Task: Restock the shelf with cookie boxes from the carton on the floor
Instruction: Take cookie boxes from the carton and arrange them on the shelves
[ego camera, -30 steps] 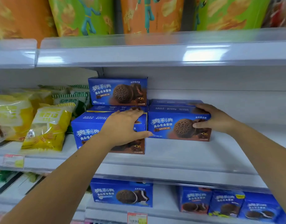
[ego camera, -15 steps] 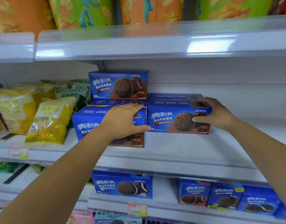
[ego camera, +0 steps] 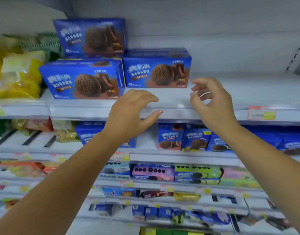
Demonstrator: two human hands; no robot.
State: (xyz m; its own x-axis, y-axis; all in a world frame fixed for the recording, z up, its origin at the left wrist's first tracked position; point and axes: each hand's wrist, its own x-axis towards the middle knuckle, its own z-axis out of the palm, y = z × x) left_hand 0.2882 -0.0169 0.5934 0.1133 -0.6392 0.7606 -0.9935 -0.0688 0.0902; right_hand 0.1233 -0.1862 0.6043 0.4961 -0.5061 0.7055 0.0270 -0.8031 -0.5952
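Shop shelving fills the view; cookie boxes (ego camera: 81, 80) stand stacked on the upper shelf (ego camera: 247, 94). Left grip (ego camera: 129, 114) and right grip (ego camera: 213, 106) hover released, empty. Boxes look light, stiff, crushable: best held by the ends.

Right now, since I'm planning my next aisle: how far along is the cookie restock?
Done: three blue cookie boxes face out on the shelf, one stacked higher. In hand: nothing; left hand and right hand hover open. Left: the bare stretch to their right; the carton is out of view.
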